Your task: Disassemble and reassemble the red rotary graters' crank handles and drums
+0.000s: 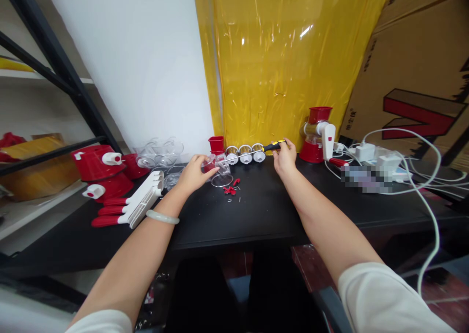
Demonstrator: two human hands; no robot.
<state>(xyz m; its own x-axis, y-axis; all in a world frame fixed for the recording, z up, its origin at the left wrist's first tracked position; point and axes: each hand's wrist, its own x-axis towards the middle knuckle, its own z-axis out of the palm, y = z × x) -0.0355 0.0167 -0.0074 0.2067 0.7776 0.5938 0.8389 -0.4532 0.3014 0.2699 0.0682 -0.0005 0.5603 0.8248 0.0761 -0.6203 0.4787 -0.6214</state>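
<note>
My left hand [194,173] is closed around a clear plastic housing [219,166] that rests on the black table [256,210]. My right hand [284,158] grips a screwdriver with a yellow-and-black handle [274,146]; its thin shaft points left toward the clear housing. Small red clips and screws [230,188] lie on the table just in front of the housing. A pale bangle sits on my left wrist.
Three metal drum blades [245,153] line the back beside a red block [216,144]. An assembled red-and-white grater [318,135] stands at right. Red bases [97,164], white handles [142,201] and clear bowls [159,152] lie left. Chargers and white cables [384,159] spread right.
</note>
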